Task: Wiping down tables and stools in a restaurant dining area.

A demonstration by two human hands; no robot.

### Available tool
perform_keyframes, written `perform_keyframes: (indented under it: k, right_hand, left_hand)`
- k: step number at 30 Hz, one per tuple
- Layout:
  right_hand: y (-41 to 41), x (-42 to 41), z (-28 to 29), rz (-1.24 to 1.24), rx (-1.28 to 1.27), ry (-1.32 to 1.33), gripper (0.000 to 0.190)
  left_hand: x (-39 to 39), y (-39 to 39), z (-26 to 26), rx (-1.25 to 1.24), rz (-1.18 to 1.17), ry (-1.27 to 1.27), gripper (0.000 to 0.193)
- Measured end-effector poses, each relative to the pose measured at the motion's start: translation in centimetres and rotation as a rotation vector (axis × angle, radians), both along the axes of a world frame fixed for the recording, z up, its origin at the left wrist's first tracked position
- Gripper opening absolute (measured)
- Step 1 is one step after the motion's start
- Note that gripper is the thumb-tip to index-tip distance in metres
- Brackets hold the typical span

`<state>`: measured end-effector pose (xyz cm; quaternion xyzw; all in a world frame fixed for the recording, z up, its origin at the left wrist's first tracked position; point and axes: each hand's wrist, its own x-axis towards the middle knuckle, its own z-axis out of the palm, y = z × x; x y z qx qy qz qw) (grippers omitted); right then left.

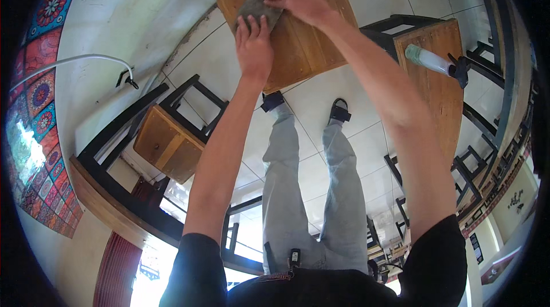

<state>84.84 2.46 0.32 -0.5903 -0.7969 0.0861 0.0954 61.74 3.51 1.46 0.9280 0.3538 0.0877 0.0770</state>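
A grey cloth [257,4], seemingly folded, lies at the far left part of a square wooden tabletop [307,45]. My left hand [254,47] is on its near edge, palm down, fingers slightly apart and resting on the fabric. From the right, my right hand [303,4] reaches across the tabletop with its fingertips over the cloth's right edge. Both hands hold the cloth against the wood. The undersides of my fingers and the thumbs are mostly hidden.
On another wooden top [434,101] at the right rests a spray bottle [429,60] with a black trigger head. A black-framed wooden chair [169,143] stands at the left. The painted wall [150,6] runs close behind the tabletop. White tiles [309,135] cover the floor.
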Motion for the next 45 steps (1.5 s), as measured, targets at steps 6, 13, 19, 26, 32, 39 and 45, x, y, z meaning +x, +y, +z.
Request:
perform_keyframes:
  k: [6, 13, 19, 26, 32, 39, 45]
  right_hand:
    - [-3.6, 8.9, 0.5, -0.334, -0.022, -0.074, 0.044]
    - [-12.2, 5.9, 0.8, -0.602, -0.017, -0.282, 0.049]
    - [-26.1, -4.0, 2.4, -0.73, -0.071, 0.158, 0.057]
    - [-31.8, -9.1, 3.9, -0.857, -0.145, 0.202, 0.041]
    - [-25.3, -6.9, 8.3, -1.028, -0.086, 0.672, 0.011]
    - [-5.6, -5.6, 9.6, -0.829, -0.008, 0.679, 0.022]
    - [-4.9, -6.7, 1.7, -0.476, -0.086, 0.189, 0.047]
  left_hand:
    - [13.3, 1.5, 0.2, 0.076, -0.095, 0.001, 0.046]
    - [12.3, -4.5, 0.7, -0.144, -0.123, -0.047, 0.049]
    - [2.6, -14.0, 1.0, -0.219, -0.259, -0.119, 0.046]
    - [1.6, -16.3, 3.4, -0.4, -0.4, -0.092, 0.039]
    - [2.0, -6.8, 9.7, -0.938, -0.241, -0.101, 0.031]
    - [-1.0, 4.2, 8.6, -0.332, -0.095, -0.264, 0.041]
    - [-4.0, 0.8, 2.3, -0.119, -0.104, -0.018, 0.045]
